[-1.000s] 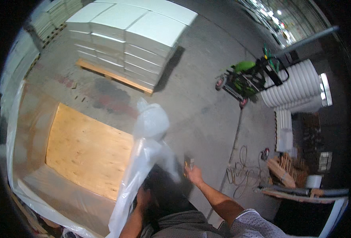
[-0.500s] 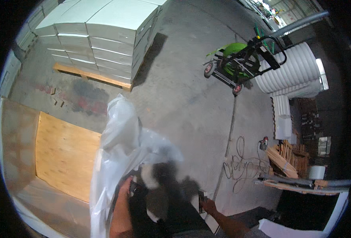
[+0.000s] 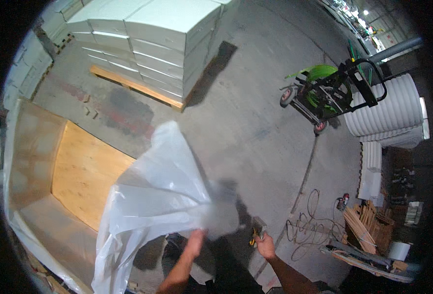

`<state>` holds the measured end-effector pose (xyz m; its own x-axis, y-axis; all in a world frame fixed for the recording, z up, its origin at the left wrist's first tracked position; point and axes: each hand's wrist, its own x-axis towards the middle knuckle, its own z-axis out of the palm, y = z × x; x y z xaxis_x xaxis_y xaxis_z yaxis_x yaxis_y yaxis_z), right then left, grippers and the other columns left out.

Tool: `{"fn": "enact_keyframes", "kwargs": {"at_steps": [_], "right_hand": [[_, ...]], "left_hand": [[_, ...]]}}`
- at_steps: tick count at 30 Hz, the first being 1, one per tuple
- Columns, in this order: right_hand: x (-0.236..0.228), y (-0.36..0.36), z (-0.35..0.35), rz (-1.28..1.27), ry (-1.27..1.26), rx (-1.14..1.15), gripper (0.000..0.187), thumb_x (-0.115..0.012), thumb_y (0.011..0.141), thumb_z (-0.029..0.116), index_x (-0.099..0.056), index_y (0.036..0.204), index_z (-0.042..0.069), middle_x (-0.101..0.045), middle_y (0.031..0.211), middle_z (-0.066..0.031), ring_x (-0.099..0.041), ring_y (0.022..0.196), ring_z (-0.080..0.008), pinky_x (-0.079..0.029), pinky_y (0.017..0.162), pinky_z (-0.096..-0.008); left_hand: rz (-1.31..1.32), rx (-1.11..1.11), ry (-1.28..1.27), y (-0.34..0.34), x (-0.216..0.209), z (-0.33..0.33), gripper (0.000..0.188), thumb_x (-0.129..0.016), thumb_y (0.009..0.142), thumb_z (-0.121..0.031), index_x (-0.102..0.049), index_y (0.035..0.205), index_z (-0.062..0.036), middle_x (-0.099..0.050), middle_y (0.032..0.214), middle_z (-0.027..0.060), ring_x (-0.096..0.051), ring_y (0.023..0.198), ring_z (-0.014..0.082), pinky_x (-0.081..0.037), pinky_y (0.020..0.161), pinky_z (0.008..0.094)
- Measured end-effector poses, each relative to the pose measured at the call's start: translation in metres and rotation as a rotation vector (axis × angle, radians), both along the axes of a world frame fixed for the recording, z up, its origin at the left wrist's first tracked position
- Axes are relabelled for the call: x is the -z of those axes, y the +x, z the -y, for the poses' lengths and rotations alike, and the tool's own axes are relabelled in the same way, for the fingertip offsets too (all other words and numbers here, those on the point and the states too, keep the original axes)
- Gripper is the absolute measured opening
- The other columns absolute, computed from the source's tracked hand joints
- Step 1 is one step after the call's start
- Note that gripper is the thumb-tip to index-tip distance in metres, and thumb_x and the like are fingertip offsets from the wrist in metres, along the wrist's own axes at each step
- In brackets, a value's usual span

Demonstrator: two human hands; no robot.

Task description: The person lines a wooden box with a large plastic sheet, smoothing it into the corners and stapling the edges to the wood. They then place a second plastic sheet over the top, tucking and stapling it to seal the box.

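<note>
Evidently, your left hand point(image 3: 196, 240) grips the sheet point(image 3: 160, 171), which drapes over the near side of the crate point(image 3: 36, 134), while your right hand point(image 3: 265, 246) closes around a tool point(image 3: 259, 226), held apart presumably to avoid snagging. Farther off, a pallet point(image 3: 133, 89) keeps the boxes point(image 3: 152, 51) off the floor point(image 3: 255, 117).

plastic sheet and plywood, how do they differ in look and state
The sheet is whitish and glossy; the plywood is yellow-tan. The sheet is creased and bunched, while the plywood looks flat. The left hand grips the sheet; neither hand touches the plywood. Both lie mostly in the picture's left half.
</note>
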<state>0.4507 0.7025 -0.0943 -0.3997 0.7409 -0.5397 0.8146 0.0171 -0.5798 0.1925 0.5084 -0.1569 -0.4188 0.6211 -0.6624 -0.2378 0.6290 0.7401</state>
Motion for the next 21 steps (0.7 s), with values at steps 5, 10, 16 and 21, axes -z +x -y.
{"fn": "enact_keyframes", "kwargs": {"at_steps": [5, 10, 16, 21], "right_hand": [[0.021, -0.064, -0.040, 0.296, 0.331, -1.050, 0.039, -0.059, 0.090, 0.034, -0.061, 0.108, 0.000, -0.063, 0.110, -0.0253, -0.061, 0.102, -0.0428, -0.049, 0.079, -0.0527], [0.035, -0.112, 0.023, 0.102, -0.001, -0.532, 0.046, -0.058, 0.088, 0.042, -0.060, 0.109, 0.001, -0.064, 0.106, -0.0245, -0.061, 0.098, -0.0433, -0.049, 0.082, -0.0523], [0.024, -0.069, 0.118, 0.239, -0.146, -0.978, 0.045, -0.054, 0.090, 0.041, -0.062, 0.111, 0.002, -0.065, 0.105, -0.0242, -0.064, 0.096, -0.0414, -0.051, 0.083, -0.0499], [0.027, -0.026, 0.196, 0.277, -0.107, -1.034, 0.038, -0.052, 0.092, 0.036, -0.064, 0.108, 0.004, -0.065, 0.106, -0.0240, -0.064, 0.097, -0.0395, -0.051, 0.083, -0.0500]], "left_hand": [[0.778, -0.576, -0.062, 0.066, -0.101, 0.052, 0.023, -0.054, 0.096, -0.027, -0.061, 0.096, -0.0049, -0.057, 0.077, 0.0032, -0.054, 0.068, 0.0127, -0.046, 0.068, 0.0269], [0.814, -0.555, 0.017, 0.068, -0.182, 0.100, 0.025, -0.057, 0.095, -0.024, -0.061, 0.084, -0.0020, -0.062, 0.069, 0.0066, -0.057, 0.062, 0.0143, -0.045, 0.057, 0.0277], [0.733, -0.755, 0.016, 0.051, -0.222, 0.141, 0.030, -0.051, 0.098, -0.027, -0.064, 0.100, 0.0010, -0.066, 0.086, 0.0098, -0.061, 0.068, 0.0178, -0.048, 0.060, 0.0311], [0.385, -0.442, -0.118, 0.055, -0.215, 0.201, 0.044, -0.051, 0.098, -0.036, -0.063, 0.109, 0.0045, -0.067, 0.099, 0.0087, -0.059, 0.089, 0.0178, -0.046, 0.079, 0.0314]]}}
